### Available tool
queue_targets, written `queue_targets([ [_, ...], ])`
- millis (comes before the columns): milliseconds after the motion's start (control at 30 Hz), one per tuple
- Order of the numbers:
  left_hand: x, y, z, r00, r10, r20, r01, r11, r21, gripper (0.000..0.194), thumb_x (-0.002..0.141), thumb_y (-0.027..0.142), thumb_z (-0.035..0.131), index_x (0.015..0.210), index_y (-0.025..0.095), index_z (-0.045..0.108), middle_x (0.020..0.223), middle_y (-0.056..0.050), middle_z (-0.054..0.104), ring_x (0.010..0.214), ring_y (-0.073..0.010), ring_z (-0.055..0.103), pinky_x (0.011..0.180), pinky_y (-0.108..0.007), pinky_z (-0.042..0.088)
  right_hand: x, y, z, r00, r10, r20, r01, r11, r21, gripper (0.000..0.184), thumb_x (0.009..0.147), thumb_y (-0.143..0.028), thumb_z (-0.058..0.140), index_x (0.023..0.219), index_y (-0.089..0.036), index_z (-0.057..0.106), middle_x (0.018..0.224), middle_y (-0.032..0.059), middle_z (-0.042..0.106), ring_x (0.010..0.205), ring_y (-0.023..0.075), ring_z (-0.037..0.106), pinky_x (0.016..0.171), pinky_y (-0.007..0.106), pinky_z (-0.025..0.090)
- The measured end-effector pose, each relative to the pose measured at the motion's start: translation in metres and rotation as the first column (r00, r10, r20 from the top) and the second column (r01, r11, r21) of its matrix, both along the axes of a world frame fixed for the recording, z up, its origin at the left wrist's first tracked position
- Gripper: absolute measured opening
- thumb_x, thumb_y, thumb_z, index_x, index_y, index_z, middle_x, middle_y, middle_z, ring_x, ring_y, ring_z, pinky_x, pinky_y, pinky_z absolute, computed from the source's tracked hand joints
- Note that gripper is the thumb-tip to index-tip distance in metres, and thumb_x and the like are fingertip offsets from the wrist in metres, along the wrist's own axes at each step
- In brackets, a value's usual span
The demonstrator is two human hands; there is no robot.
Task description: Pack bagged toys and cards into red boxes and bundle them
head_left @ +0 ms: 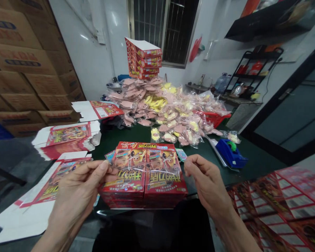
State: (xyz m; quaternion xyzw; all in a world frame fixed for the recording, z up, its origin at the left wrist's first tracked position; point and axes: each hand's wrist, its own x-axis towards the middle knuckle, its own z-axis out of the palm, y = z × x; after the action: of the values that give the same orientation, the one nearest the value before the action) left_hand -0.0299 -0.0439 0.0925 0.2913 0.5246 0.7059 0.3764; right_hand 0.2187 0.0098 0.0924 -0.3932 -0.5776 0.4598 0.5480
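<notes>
Two stacks of red printed boxes (144, 175) stand side by side at the table's front edge, right before me. Their tops look glossy, as if under transparent film. My left hand (81, 182) is at their left side, thumb and forefinger pinched together. On the right, my right hand (206, 178) is closed with its fingertips pressed together, just off the boxes' right side. Whatever thin thing either hand pinches is too faint to make out. Small printed cards (181, 154) peek out behind the boxes.
A heap of bagged pink and yellow toys (157, 105) covers the table's back. Flattened cartons (68, 136) lie at left, a blue tape dispenser (232, 154) at right. Packed red boxes (278, 199) fill the lower right. Brown cartons (23, 59) line the left wall.
</notes>
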Motion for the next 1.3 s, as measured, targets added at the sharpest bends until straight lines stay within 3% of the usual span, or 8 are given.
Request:
queue_targets([
  [200, 0.002, 0.003, -0.002, 0.998, 0.052, -0.04, -0.052, 0.999, -0.005, 0.035, 0.045, 0.037, 0.085, 0.065, 0.015, 0.068, 0.059, -0.004, 0.07, 0.053, -0.0132, 0.066, 0.054, -0.017, 0.056, 0.011, -0.021, -0.009, 0.997, -0.079, 0.02, 0.075, 0.988, 0.135, 0.045, 0.09, -0.054, 0.034, 0.087, -0.018, 0.062, 0.069, 0.0013, 0.05, 0.068, 0.0148, 0.047, 0.065, 0.028, 0.04],
  [300, 0.002, 0.003, -0.003, 0.997, 0.066, -0.046, -0.066, 0.998, 0.003, 0.035, 0.045, 0.037, 0.085, 0.066, 0.015, 0.068, 0.058, -0.004, 0.07, 0.051, -0.0121, 0.065, 0.055, -0.015, 0.055, 0.012, -0.04, -0.011, 0.989, -0.02, 0.144, -0.005, 0.985, 0.175, 0.045, 0.083, -0.06, 0.044, 0.094, -0.019, 0.059, 0.076, 0.0024, 0.052, 0.073, 0.0168, 0.05, 0.065, 0.028, 0.041],
  [500, 0.003, 0.003, -0.004, 0.998, 0.063, -0.02, -0.063, 0.998, -0.022, 0.038, 0.044, 0.039, 0.085, 0.068, 0.015, 0.068, 0.058, -0.004, 0.071, 0.049, -0.0134, 0.066, 0.057, -0.018, 0.056, -0.006, -0.049, -0.004, 0.963, -0.131, 0.235, 0.097, 0.984, 0.149, 0.018, 0.085, -0.036, 0.054, 0.079, -0.019, 0.057, 0.066, -0.0019, 0.052, 0.059, 0.0103, 0.047, 0.053, 0.021, 0.038],
  [633, 0.004, 0.001, -0.003, 0.998, 0.061, -0.014, -0.061, 0.998, 0.001, 0.038, 0.042, 0.038, 0.086, 0.067, 0.015, 0.068, 0.059, -0.004, 0.071, 0.051, -0.0133, 0.066, 0.056, -0.018, 0.055, -0.009, -0.042, -0.002, 0.953, -0.198, 0.229, 0.154, 0.968, 0.199, 0.024, 0.087, -0.033, 0.051, 0.069, -0.018, 0.054, 0.059, -0.0039, 0.045, 0.054, 0.0079, 0.039, 0.049, 0.019, 0.033],
  [767, -0.004, 0.0, 0.004, 0.999, -0.021, -0.032, 0.019, 0.999, -0.035, 0.038, 0.043, 0.04, 0.084, 0.066, 0.015, 0.068, 0.057, -0.006, 0.07, 0.042, -0.0126, 0.06, 0.044, -0.019, 0.05, -0.005, -0.03, -0.003, 0.975, -0.113, 0.189, 0.092, 0.989, 0.116, 0.026, 0.089, -0.035, 0.048, 0.069, -0.018, 0.052, 0.06, -0.0042, 0.043, 0.055, 0.0082, 0.037, 0.049, 0.019, 0.031],
  [900, -0.013, 0.004, 0.022, 0.99, -0.089, -0.106, 0.08, 0.993, -0.083, 0.036, 0.045, 0.042, 0.082, 0.066, 0.014, 0.07, 0.045, -0.005, 0.063, 0.029, -0.0058, 0.041, 0.03, -0.015, 0.03, -0.004, -0.003, -0.003, 0.989, -0.035, 0.144, 0.022, 0.996, 0.091, 0.026, 0.086, -0.033, 0.051, 0.065, -0.018, 0.049, 0.059, -0.0044, 0.042, 0.055, 0.0082, 0.038, 0.05, 0.02, 0.031],
  [1067, -0.015, 0.021, 0.039, 0.946, 0.001, -0.325, -0.044, 0.991, -0.125, 0.031, 0.048, 0.04, 0.078, 0.068, 0.017, 0.072, 0.063, -0.003, 0.067, 0.044, -0.0048, 0.044, 0.038, -0.013, 0.032, -0.007, 0.039, -0.001, 0.992, 0.065, 0.104, -0.067, 0.998, 0.017, 0.026, 0.077, -0.032, 0.058, 0.058, -0.017, 0.048, 0.053, -0.0054, 0.04, 0.051, 0.0074, 0.035, 0.049, 0.021, 0.029],
  [1300, -0.03, 0.06, 0.016, 0.928, -0.138, -0.346, 0.042, 0.962, -0.27, 0.027, 0.046, 0.042, 0.074, 0.057, 0.018, 0.068, 0.049, 0.002, 0.056, 0.045, -0.007, 0.043, 0.039, -0.015, 0.03, -0.002, 0.081, -0.007, 0.993, 0.059, 0.099, -0.045, 0.989, -0.144, 0.03, 0.063, -0.037, 0.066, 0.05, -0.017, 0.048, 0.044, -0.0066, 0.039, 0.044, 0.0054, 0.031, 0.044, 0.022, 0.023],
])
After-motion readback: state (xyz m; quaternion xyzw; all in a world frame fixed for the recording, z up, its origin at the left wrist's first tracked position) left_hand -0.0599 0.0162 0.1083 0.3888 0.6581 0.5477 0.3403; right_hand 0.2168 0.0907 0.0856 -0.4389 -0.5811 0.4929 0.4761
